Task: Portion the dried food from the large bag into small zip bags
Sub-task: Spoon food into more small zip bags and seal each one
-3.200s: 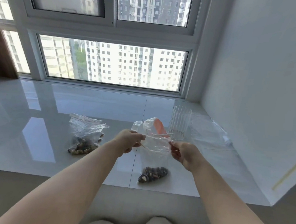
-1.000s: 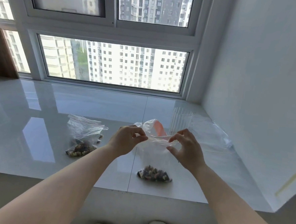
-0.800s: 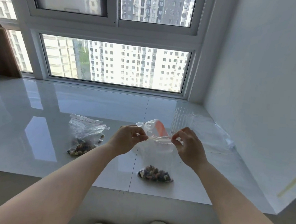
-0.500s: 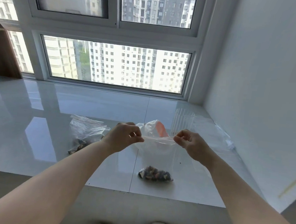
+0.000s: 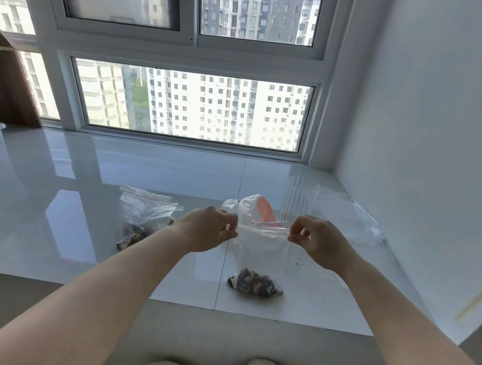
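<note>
The left hand [image 5: 208, 230] hides the near-left corner of the small zip bag [image 5: 260, 252], and its fingertips fold out of sight. Left of that bag, the forearm covers part of the second filled bag [image 5: 143, 218]. Behind it, the large bag [image 5: 253, 210] is half screened. The dried food [image 5: 255, 283] pieces are too small to identify.

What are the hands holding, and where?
Left hand and right hand pinch the small zip bag at the two ends of its top strip.
</note>
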